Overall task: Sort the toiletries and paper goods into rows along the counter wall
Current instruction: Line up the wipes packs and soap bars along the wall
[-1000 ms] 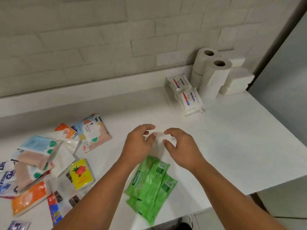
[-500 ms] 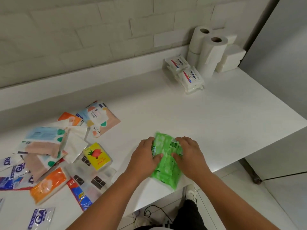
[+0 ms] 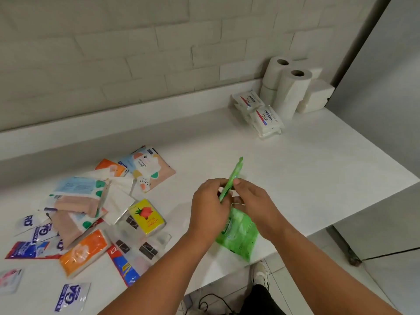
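My left hand (image 3: 210, 206) and my right hand (image 3: 254, 201) together pinch a green wipes packet (image 3: 231, 180), lifted on edge above the counter near its front. Another green wipes packet (image 3: 241, 235) lies flat under my hands at the counter's front edge. Against the wall at the far right stand toilet rolls (image 3: 291, 87), white paper stacks (image 3: 316, 94) and white soap packs (image 3: 261, 112). A loose pile of tissue packs and sachets (image 3: 91, 208) covers the left of the counter.
The white counter (image 3: 318, 160) ends at its right edge beside a grey panel (image 3: 386, 87). A raised ledge (image 3: 113, 123) runs along the brick wall. Below the front edge I see the floor, a cable and a shoe (image 3: 261, 273).
Both hands moved from above the green packets down onto them, then lifted one packet up on edge. The view shifted down and left.
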Motion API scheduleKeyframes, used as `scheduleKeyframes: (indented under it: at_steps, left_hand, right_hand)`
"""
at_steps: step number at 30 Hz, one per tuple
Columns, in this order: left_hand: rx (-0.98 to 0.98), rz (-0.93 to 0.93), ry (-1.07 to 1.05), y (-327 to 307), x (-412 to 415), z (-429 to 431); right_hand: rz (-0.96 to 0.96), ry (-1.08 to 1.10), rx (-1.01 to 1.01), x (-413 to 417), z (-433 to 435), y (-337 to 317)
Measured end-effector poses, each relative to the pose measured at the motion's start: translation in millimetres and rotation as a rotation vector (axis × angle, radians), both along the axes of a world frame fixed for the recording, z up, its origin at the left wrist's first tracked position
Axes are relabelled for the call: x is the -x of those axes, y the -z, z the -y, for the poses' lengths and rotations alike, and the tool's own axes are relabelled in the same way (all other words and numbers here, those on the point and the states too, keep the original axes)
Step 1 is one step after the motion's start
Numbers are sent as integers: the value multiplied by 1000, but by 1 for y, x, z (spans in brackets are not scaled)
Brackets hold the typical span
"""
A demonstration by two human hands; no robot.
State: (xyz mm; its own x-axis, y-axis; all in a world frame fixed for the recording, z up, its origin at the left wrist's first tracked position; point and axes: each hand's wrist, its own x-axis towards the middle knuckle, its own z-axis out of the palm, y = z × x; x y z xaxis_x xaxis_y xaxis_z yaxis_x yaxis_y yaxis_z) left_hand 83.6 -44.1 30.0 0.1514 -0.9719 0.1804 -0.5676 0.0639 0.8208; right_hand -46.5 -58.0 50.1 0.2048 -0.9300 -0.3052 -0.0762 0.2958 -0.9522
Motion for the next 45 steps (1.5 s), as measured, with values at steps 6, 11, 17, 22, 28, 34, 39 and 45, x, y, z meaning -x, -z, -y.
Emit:
scheduleKeyframes:
  at_steps: [6,11,17,22,28,34,39,45]
  left_hand:
    - [10,37,193,8,3,-3]
    - [-14,-78,-74,12,-7,15]
    - [-420,-536,21,13,-11,51]
    - [-428,-635,-172,17,1,93]
    - [-412,-650,-340,25,5,177]
    - [-402,-429,-381,36,5,263]
    - [-429,-216,-404,47,5,313]
    - [-418,-28,-417,55,2,333]
  right_hand:
    - [170,113,-93,9,25,1]
    - [235,128,-101,25,51,14]
    - [143,63,-31,31,92,23]
    - [-39,38,-33,34,140,32]
    - [-148,-36,-5,36,202,29]
    - [-314,-85,30,16,278,34]
    - [-466,-142,33,13,319,36]
    - [-442,-132,47,5,346,49]
